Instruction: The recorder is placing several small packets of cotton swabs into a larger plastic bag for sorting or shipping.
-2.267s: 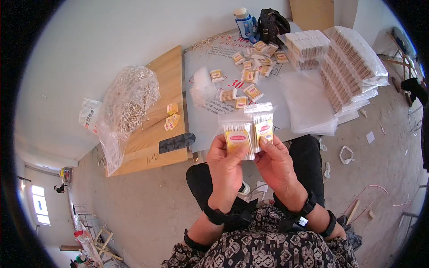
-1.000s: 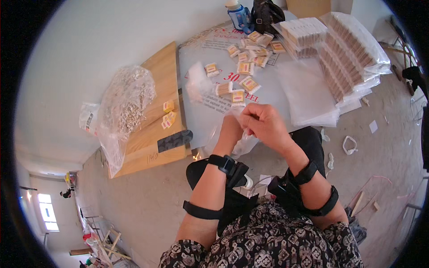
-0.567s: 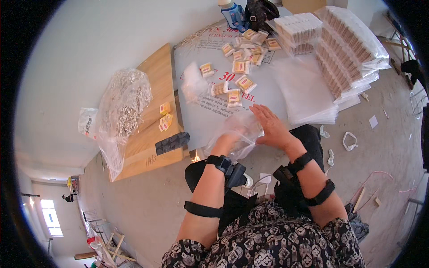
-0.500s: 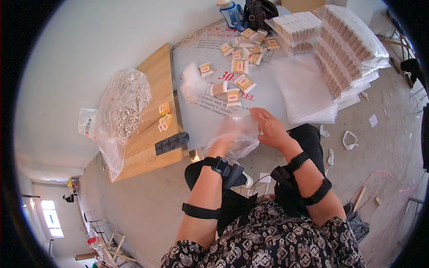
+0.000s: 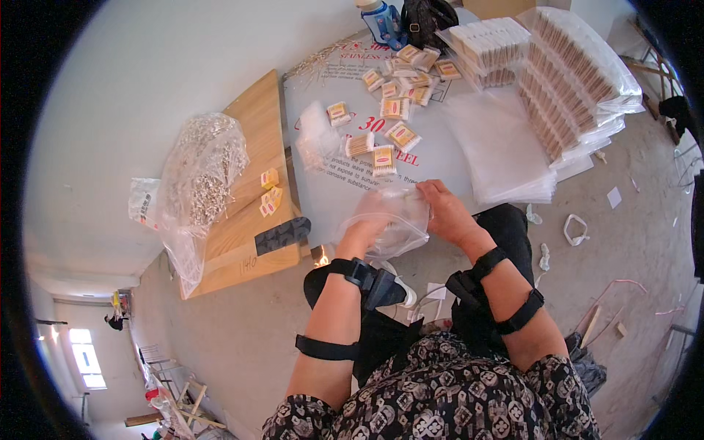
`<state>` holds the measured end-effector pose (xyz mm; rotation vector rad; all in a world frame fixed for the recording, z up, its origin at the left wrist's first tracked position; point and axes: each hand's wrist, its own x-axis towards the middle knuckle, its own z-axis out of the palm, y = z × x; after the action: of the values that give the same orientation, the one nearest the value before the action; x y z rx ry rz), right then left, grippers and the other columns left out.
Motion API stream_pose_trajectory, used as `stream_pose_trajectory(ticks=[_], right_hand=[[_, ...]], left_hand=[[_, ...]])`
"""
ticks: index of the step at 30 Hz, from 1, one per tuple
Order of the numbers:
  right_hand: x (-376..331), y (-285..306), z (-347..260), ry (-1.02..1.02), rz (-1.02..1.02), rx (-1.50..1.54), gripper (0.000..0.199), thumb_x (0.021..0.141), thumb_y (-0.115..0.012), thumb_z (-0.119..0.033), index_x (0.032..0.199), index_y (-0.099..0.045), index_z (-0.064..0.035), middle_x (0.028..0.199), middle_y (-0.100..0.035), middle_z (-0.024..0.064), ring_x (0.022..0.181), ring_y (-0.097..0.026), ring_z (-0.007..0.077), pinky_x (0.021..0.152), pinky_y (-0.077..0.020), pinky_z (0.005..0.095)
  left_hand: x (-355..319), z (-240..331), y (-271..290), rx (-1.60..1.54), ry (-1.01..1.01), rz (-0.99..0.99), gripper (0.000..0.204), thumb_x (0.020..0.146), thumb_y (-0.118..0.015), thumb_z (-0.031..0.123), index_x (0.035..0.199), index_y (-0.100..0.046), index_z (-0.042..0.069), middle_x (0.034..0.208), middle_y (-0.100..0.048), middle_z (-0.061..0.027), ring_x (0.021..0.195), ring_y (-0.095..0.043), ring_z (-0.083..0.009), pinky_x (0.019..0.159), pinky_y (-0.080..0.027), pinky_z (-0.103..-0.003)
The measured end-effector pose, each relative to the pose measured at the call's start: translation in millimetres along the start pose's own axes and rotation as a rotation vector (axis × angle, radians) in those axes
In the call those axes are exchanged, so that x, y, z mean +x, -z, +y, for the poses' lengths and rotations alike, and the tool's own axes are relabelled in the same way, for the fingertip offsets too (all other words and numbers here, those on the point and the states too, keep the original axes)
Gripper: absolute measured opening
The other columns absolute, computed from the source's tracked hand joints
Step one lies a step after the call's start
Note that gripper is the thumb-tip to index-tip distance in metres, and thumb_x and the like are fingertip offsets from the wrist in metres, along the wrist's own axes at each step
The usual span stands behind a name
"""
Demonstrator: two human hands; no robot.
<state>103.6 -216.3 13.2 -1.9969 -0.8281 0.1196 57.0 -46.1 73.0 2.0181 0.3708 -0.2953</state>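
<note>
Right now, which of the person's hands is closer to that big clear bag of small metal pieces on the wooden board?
Left. The left hand is on the bag's side, though apart from it; the right hand lies farther away.

1. Bare forearms, no sleeves below the elbow; left hand (image 5: 364, 236) and right hand (image 5: 445, 213) ungloved.
2. Black strap around each wrist, the left one carrying a small black box at about 3 o'clock of the wrist.
3. Second black band higher on each forearm.
4. Dark top with a pale, small floral-like print at 6 o'clock.
5. Black trousers over the knees.
</note>
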Motion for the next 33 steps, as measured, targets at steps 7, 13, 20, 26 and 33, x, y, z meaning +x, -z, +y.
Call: stream_pose_trajectory(ticks=[7,13,20,26,33], right_hand=[[2,-7,-1,0.023,0.019,-0.037,0.052,0.067,-0.062,0.0,0.117,-0.048,0.0029,0.115,-0.052,0.0204,0.103,-0.055,0.0381,0.088,-0.048,0.0414],[1,-9,8,0.023,0.014,-0.018,0.05,0.069,-0.06,0.0,0.117,-0.047,0.0031,0.114,-0.051,0.0222,0.104,-0.054,0.0399,0.089,-0.0472,0.042],[7,4,-4,-0.012,-0.097,0.038,0.045,0.072,-0.061,0.001,0.115,-0.047,0.004,0.114,-0.051,0.0244,0.11,-0.05,0.041,0.093,-0.0442,0.0414],[6,17,-7,-0.005,-0.15,-0.049,0.057,0.069,-0.068,-0.001,0.122,-0.046,0.0008,0.122,-0.05,0.0211,0.113,-0.05,0.0391,0.097,-0.041,0.0398],[-2,89,-100,0.036,0.223,0.234,0.028,0.07,-0.061,0.002,0.097,-0.057,0.001,0.092,-0.059,0.0128,0.082,-0.06,0.0241,0.07,-0.0484,0.0315]], left_hand=[[6,-31,-13,0.865,-0.089,0.191,0.029,0.081,-0.056,0.029,0.093,-0.066,0.005,0.094,-0.064,-0.0222,0.087,-0.062,-0.0358,0.074,-0.048,-0.045],[-14,-13,-4,0.907,-0.18,0.229,0.018,0.082,-0.052,0.015,0.088,-0.064,0.002,0.089,-0.063,-0.0205,0.084,-0.061,-0.0372,0.072,-0.048,-0.044],[-100,60,17,0.838,-0.292,0.438,0.021,0.076,-0.06,0.01,0.095,-0.059,0.0,0.081,-0.061,-0.0212,0.08,-0.06,-0.0393,0.071,-0.049,-0.044],[-88,-11,39,0.818,-0.428,0.913,0.027,0.071,-0.067,0.008,0.095,-0.056,0.001,0.085,-0.062,-0.0205,0.073,-0.061,-0.0376,0.066,-0.05,-0.04],[-83,18,34,0.225,-0.186,0.589,0.03,0.073,-0.061,0.004,0.102,-0.053,0.0,0.078,-0.06,-0.0167,0.064,-0.058,-0.0328,0.063,-0.047,-0.037]])
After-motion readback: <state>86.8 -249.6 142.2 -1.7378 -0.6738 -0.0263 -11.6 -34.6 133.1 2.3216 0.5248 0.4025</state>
